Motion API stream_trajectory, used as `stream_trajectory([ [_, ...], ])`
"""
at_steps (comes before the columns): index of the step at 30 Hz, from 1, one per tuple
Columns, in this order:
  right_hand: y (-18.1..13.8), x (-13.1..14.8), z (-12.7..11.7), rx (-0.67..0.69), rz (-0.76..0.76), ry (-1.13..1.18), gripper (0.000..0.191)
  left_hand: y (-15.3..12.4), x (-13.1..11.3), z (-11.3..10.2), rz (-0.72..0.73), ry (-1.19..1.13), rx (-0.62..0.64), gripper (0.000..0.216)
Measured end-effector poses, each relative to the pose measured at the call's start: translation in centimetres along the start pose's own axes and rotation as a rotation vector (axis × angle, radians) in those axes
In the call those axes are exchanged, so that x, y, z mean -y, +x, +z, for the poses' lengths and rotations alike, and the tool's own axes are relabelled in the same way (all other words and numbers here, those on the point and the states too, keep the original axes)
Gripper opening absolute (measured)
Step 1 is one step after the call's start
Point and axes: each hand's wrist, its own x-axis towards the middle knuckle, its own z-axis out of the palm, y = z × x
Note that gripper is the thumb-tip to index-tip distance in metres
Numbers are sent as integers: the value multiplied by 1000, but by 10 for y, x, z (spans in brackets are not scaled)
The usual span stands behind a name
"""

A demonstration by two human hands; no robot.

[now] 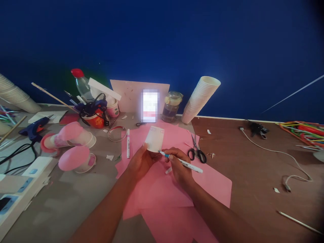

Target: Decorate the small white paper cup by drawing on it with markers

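Observation:
My left hand (139, 161) grips a white paper cup (154, 140) near its lower end, tilted over the pink paper. Small drawn marks show near the cup's far edge. In my right hand (179, 168) is a white marker (189, 165) with a blue band, its tip at the cup's near right edge. Whether the tip touches the surface I cannot tell. Under both hands lie overlapping pink paper sheets (212, 185). A second white marker (128, 143) rests on the pink paper left of the cup, and black-handled scissors (196, 152) lie to the right.
Behind the cup stand a blurred bright screen (150, 105), a lidded jug (172, 106) and a leaning paper cup stack (199, 99). At left are pink-and-white cup pieces (76, 158), a glue gun (35, 128) and a power strip (25, 182). A white cable (273, 150) crosses the brown tabletop.

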Motion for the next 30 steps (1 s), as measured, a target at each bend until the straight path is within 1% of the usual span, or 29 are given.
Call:
stream_trajectory([
  [5, 1, 1, 1, -1, 55, 39, 11, 0, 0, 1, 5, 22, 1, 36],
  [8, 3, 3, 1, -53, 55, 162, 10, 0, -1, 1, -9, 14, -8, 35],
  [10, 5, 3, 1, -94, 50, 243, 10, 0, -1, 1, -20, 14, -16, 39],
  [12, 8, 3, 2, -139, 51, 274, 12, 0, -1, 1, -25, 16, -25, 43],
  [16, 11, 2, 2, -298, 19, 205, 21, 0, -1, 0, -30, 16, -35, 44],
  [18, 11, 1, 2, -332, -12, 136, 26, 1, -1, -1, -30, 12, -32, 44],
  [21, 9, 0, 3, -310, -40, 22, 32, 1, 0, -2, -28, 14, -33, 44],
  [25, 7, -1, 2, -269, -162, -90, 28, 0, 1, 0, -5, 64, -14, 45],
  [27, 7, -2, 1, -237, -194, -123, 29, -1, 2, 1, 3, 101, 2, 46],
  [30, 9, -3, 0, -201, -188, -106, 34, -2, 5, 2, 35, 172, 30, 47],
])
